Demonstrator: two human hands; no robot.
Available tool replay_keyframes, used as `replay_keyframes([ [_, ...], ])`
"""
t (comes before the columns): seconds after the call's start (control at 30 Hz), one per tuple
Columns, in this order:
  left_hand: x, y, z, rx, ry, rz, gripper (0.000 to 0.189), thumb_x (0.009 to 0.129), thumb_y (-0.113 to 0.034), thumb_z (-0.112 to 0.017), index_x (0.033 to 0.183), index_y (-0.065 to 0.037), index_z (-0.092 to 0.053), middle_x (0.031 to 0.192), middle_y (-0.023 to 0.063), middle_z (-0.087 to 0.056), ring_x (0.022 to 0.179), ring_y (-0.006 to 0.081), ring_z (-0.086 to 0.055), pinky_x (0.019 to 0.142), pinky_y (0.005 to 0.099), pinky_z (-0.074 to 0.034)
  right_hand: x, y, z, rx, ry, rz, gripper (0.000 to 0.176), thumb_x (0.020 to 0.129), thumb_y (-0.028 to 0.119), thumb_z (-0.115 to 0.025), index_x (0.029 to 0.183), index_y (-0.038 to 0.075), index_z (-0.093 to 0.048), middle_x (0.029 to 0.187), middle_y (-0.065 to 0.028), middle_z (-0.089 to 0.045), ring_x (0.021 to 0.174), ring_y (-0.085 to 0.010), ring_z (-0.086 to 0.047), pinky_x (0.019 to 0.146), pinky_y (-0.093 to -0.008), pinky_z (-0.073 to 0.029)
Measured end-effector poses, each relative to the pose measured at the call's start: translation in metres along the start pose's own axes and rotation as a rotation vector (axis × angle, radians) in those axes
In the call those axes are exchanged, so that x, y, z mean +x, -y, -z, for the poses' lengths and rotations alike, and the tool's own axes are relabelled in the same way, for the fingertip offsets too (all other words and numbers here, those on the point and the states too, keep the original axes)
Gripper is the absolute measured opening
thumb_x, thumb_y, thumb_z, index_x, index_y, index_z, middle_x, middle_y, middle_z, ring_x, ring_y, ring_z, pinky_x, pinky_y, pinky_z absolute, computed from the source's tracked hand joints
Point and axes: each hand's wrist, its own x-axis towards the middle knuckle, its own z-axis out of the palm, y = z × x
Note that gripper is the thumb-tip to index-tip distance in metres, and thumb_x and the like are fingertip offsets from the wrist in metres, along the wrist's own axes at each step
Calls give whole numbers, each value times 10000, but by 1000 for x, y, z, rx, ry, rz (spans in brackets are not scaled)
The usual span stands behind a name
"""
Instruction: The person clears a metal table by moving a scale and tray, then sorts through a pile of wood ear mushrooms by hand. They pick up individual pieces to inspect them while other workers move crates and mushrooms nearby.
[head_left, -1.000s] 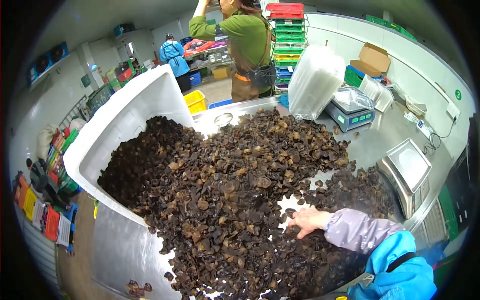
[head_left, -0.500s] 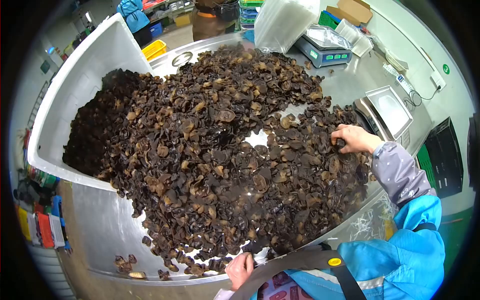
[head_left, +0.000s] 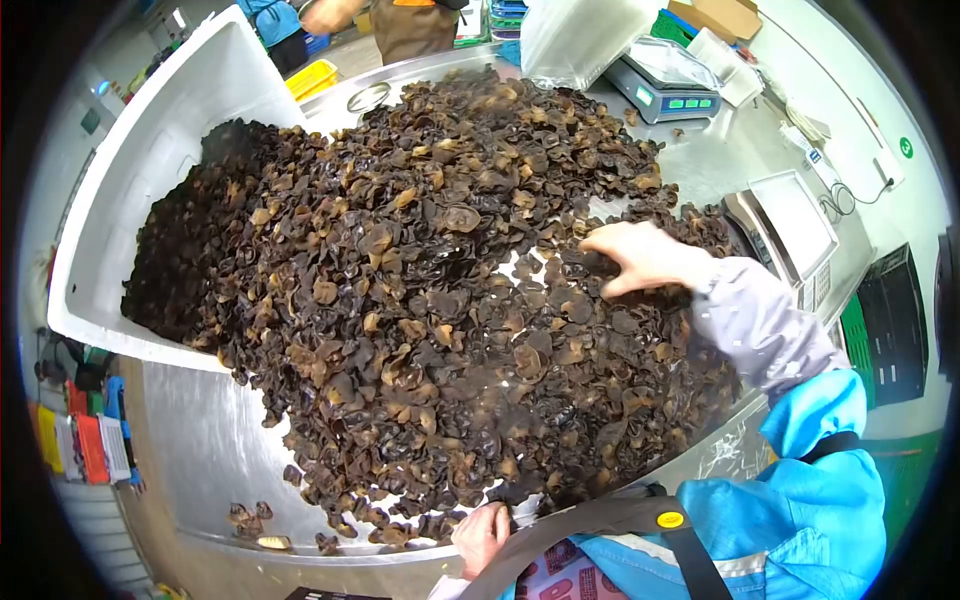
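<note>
A broad heap of dark brown wood ear mushrooms [head_left: 400, 290] covers the metal table [head_left: 190, 450] and spills from a white foam box [head_left: 240, 80] tipped on its side. My right hand [head_left: 650, 262] is over the right part of the heap, its thumb spread from the fingers. Its fingertips reach the mushrooms beside a small bare gap; nothing shows held in it. At the near edge of the table, my left hand [head_left: 480, 538] rests with its fingers curled over the rim, close to a few loose mushrooms.
Two scales, a blue-grey one [head_left: 665, 100] and a white one [head_left: 795, 225], stand right of the heap. Stacked clear plastic containers [head_left: 580, 45] are behind. A black crate [head_left: 893, 325] is at far right. Across the table is another person in a brown apron [head_left: 415, 35].
My right hand has moved left over the heap and its curled fingers have opened out. My left hand stays at the table edge. A co-worker's hand has appeared at the top.
</note>
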Motion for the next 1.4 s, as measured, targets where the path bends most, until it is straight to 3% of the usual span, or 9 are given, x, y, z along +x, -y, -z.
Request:
replay_keyframes([
  [0.13,4,-7,3,18,-10,-27,48,739,-95,-647,777,-75,-626,673,60,-618,583,237,-597,543,336,-467,75,38,-41,289,164,-71,530,741,385,-633,1088,4,-511,1063,-181,-570,990,-292,-561,836,-409,-468],
  [0.27,5,-11,0,20,-50,10,52,731,-78,-634,740,-28,-626,622,123,-595,543,276,-584,527,347,-461,102,96,-104,154,161,-179,669,657,415,-714,1129,3,-479,1068,-174,-561,1032,-281,-536,838,-417,-443],
  [0.4,6,-17,2,52,-48,31,62,729,-82,-633,747,-23,-629,627,132,-597,560,297,-589,547,361,-464,56,113,-119,323,354,175,601,589,351,-751,1081,69,-552,898,-145,-607,894,-290,-591,745,-412,-483],
  [0.43,5,-15,0,49,-47,32,62,729,-82,-633,747,-23,-629,627,132,-597,560,297,-589,547,361,-464,44,114,-121,233,395,191,787,577,323,-771,1279,145,-465,1086,-112,-531,974,-309,-541,744,-441,-473],
  [0.67,5,-10,5,26,-3,11,42,747,-73,-648,773,-53,-622,658,108,-602,574,280,-588,539,371,-467,-21,113,-66,-91,440,134,467,610,304,-763,1050,225,-626,1046,-14,-528,1006,-253,-502,734,-488,-402],
  [0.87,5,-12,3,16,14,44,46,747,-83,-647,771,-54,-622,667,107,-606,583,282,-591,543,364,-468,-57,80,-26,-282,478,-74,486,687,357,-714,1146,238,-612,1111,-23,-540,1063,-239,-482,873,-543,-368],
  [0.93,6,-13,2,-18,-49,3,65,713,-67,-646,744,-15,-624,636,147,-594,564,306,-582,541,363,-452,-69,64,-12,-286,414,-152,452,656,335,-733,1079,218,-627,1095,-10,-536,1046,-210,-463,831,-458,-365],
  [1.27,4,-8,2,3,4,-8,41,739,-86,-647,764,-62,-624,685,81,-613,604,260,-598,560,351,-469,-116,-39,16,-284,61,-561,509,651,157,-689,1143,158,-559,1248,-82,-474,1160,-289,-453,897,-453,-411],
  [1.4,6,-9,3,-27,-26,-62,49,733,-64,-635,740,-20,-614,640,128,-595,559,287,-578,537,355,-451,-109,-24,16,-254,-79,-468,486,679,153,-683,1147,149,-549,1233,-80,-477,1131,-282,-467,906,-427,-399],
])
